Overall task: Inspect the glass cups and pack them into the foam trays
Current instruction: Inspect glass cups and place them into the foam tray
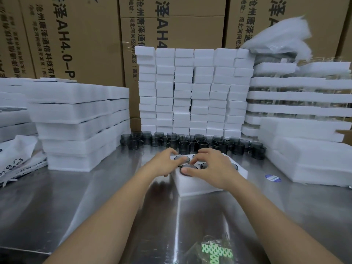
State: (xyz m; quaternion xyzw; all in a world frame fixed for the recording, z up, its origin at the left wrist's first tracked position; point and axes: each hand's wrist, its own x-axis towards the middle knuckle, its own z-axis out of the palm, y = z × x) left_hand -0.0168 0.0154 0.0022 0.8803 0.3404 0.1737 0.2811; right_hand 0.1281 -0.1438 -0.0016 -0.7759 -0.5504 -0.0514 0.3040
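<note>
Covering most of the foam tray, my two hands hide how many of its pockets are filled; I can make out the dark rims of a few glass cups seated in it, with the far-right one only partly visible. Edges are soft with blur, so fine flaws in the glass cannot be judged.

The tray lies on the steel worktop directly under both hands, slightly skewed, its near corner toward me. My left hand rests on the tray's left side, fingers spread and lightly bent, fingertips touching a cup rim. My right hand lies over the middle and right of the tray, thumb pressing on the rim of the nearest cup, fingers arched over the cups behind it. Neither hand clasps anything; both press down with fingers apart.

Just beyond the tray stands a row of loose smoky-grey cups, in front of a wall of stacked white foam blocks. Stacked foam trays sit to the left; layered ones on the right are partly cut off.
</note>
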